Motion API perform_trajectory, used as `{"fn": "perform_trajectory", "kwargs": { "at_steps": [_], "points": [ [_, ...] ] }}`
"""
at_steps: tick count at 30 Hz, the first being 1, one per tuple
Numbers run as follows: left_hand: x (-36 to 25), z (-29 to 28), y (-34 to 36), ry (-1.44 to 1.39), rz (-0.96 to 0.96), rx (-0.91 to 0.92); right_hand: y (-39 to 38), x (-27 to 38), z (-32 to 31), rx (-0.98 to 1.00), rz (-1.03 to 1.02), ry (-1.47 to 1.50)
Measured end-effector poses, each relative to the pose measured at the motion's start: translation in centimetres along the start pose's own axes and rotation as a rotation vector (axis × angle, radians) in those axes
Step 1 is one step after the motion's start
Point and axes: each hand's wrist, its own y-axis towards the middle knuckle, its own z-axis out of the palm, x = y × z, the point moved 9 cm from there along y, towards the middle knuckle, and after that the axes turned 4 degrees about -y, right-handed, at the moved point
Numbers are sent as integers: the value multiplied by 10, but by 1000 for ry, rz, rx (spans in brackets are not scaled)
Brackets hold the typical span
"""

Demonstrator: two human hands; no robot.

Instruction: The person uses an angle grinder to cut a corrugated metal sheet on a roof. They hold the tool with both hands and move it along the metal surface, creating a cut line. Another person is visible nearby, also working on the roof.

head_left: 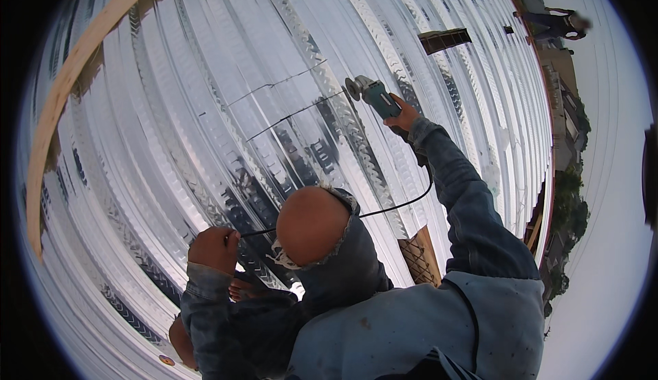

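My right hand (404,114) is wrapped round the body of a teal angle grinder (381,99), my arm stretched out ahead. The grinder's disc is at the right end of a dark cut line (295,113) across the ribbed metal decking (247,33); whether it touches the metal I cannot tell. From the grinder, a black power cord (401,206) loops back and passes behind my bent knee (312,226), bare through torn jeans. My left hand (214,250) is closed on the cord at the other side of the knee. A thinner line (277,83) runs beyond the dark one.
A long wooden board (58,105) lies along the left. Rectangular openings (445,40) interrupt the decking, one with a wood edge and mesh (421,256) close by my right side. Past the right edge are a person (558,25), trees (569,205) and overhead wires.
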Motion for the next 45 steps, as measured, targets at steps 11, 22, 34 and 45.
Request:
{"fn": "perform_trajectory", "kwargs": {
  "at_steps": [11, 22, 34, 45],
  "points": [
    [2, -5, -6, 4, -15, -40, 19, 5, -3, 119, 63, 8],
    [6, -1, -1, 14, 4, -43, 20, 1, 2, 131, 53, 68],
    [9, -2, 0, 38, -30, -12, 28, 0, 4, 140, 17, 37],
    [9, -2, -1, 38, 2, -35, 27, 5, 7, 140, 17, 59]
  ]
}}
